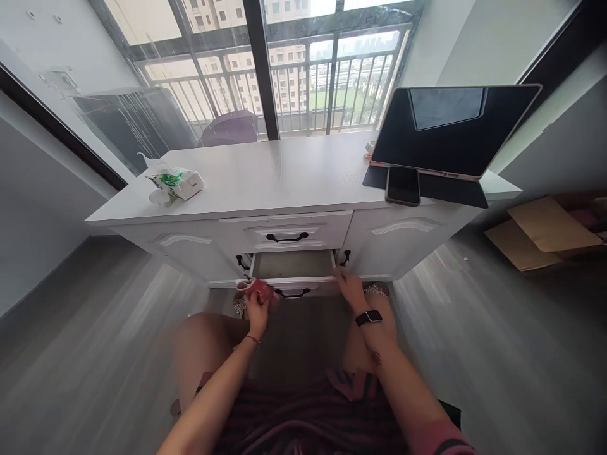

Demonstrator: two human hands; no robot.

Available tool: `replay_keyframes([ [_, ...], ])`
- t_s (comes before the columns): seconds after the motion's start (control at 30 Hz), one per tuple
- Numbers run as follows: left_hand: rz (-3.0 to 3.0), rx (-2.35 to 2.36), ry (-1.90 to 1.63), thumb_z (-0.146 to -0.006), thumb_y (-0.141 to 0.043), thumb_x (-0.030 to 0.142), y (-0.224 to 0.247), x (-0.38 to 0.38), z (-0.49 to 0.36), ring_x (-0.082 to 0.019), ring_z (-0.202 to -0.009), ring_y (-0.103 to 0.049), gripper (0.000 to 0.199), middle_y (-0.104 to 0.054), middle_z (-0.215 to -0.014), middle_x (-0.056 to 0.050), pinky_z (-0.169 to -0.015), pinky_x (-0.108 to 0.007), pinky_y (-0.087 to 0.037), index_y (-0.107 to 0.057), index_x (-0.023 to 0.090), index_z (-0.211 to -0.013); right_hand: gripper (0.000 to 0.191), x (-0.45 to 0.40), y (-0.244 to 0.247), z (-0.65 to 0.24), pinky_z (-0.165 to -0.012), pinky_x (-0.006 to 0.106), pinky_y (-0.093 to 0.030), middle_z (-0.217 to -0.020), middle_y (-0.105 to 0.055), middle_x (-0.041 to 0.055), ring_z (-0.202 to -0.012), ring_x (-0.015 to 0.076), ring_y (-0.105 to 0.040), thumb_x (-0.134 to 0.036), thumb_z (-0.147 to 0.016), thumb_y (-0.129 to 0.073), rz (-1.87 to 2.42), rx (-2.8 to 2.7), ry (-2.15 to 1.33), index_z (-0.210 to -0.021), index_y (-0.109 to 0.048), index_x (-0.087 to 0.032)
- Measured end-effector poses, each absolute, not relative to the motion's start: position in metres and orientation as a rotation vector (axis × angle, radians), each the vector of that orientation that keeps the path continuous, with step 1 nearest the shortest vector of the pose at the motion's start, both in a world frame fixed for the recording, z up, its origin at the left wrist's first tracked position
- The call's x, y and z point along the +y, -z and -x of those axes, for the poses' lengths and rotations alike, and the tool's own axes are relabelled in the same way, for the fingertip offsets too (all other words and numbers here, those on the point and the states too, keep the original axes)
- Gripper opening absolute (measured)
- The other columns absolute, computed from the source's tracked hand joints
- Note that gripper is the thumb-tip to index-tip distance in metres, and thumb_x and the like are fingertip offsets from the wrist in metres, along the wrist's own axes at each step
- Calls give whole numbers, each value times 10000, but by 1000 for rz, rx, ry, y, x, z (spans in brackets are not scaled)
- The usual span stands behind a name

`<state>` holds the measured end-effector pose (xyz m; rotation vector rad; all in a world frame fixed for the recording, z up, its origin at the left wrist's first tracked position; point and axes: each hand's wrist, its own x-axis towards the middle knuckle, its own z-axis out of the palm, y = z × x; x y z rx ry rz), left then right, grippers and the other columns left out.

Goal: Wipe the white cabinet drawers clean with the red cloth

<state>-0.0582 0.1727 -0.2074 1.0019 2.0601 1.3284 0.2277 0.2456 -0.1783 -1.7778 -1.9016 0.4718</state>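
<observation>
A small red and white item (263,289) is held in my left hand (257,309), near the left front corner of a pulled-out drawer (294,264) in the white cabinet. The fingers are closed around it; I cannot make out exactly what it is. My right hand (349,287) is at the drawer's right front corner, its fingertips near the edge and slightly blurred, so its grip is unclear. Inside the drawer the grey bottom shows. The drawer above it (308,239) is closed.
On the cabinet top (284,177) lie a tissue pack (183,183) at the left, and a tablet (448,129) on a stand with a phone (403,186) at the right. A cardboard box (550,227) stands on the floor at the right. My legs flank the drawer.
</observation>
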Motion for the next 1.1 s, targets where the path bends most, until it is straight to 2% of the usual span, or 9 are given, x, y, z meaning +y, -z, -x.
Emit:
replay_keyframes([
  [0.27,-1217,2017,-1250,-716,-595,122,222,176,-29,-340,-1194,-488,327,-459,-1293,-138,-996,-449,-380,-634,203,-1031,509,236,174,-216,-858,383,-365,-923,-705,124,-1007,273,-578,-473,-968,-314,1875,-1828,-343,-833,-696,-164],
  [0.4,-1095,1802,-1230,-655,-582,36,226,184,-64,-320,-1200,-492,359,-436,-1344,-143,-1004,-409,-373,-646,191,-972,495,234,172,-213,-893,411,-339,-971,-706,126,-1067,276,-549,-450,-973,-322,1897,-1820,-267,-830,-703,-168],
  [0.47,-967,1648,-1187,-608,-595,6,228,191,-78,-303,-1164,-512,339,-528,-1241,-139,-1008,-410,-367,-642,179,-895,500,235,172,-213,-908,416,-333,-986,-704,136,-1107,277,-531,-447,-975,-316,1890,-1829,-261,-835,-704,-166],
  [0.6,-840,1457,-1074,-547,-693,59,227,199,-89,-264,-893,-619,264,-667,-857,-78,-896,-429,-449,-627,156,-784,481,232,171,-218,-932,419,-332,-1025,-696,130,-1136,274,-508,-430,-981,-305,1814,-1852,-255,-912,-700,-165],
  [0.73,-761,1284,-1034,-550,-754,163,203,181,-57,-230,-847,-648,380,-712,-895,-82,-844,-377,-483,-656,144,-917,437,221,168,-219,-947,386,-364,-1044,-689,110,-1086,251,-527,-385,-988,-297,1637,-1977,-233,-1023,-670,-161],
  [0.83,-589,1091,-1035,-577,-764,182,171,151,-5,-214,-868,-662,415,-726,-959,-78,-837,-338,-490,-665,162,-980,415,209,172,-207,-885,335,-422,-1018,-693,95,-976,222,-596,-339,-992,-282,1532,-2205,-367,-1060,-658,-176],
  [0.93,-498,1090,-1089,-574,-766,149,139,117,54,-197,-817,-675,352,-740,-908,-57,-787,-289,-501,-687,161,-916,368,198,187,-186,-800,311,-464,-1088,-685,87,-941,221,-645,-326,-970,-359,1463,-2472,-619,-1259,-556,-209],
  [1.0,-405,1126,-1139,-559,-759,127,124,99,89,-210,-842,-686,406,-746,-909,-36,-803,-304,-512,-687,187,-954,451,195,199,-168,-812,320,-470,-1166,-661,103,-986,241,-648,-316,-941,-436,1441,-2577,-759,-1383,-432,-227],
  [1.1,-252,1137,-1181,-514,-731,89,117,80,128,-238,-850,-699,387,-756,-837,-16,-831,-341,-527,-700,196,-885,519,197,212,-144,-835,344,-473,-1166,-664,126,-1010,269,-648,-304,-905,-509,1459,-2595,-848,-1408,-408,-224],
])
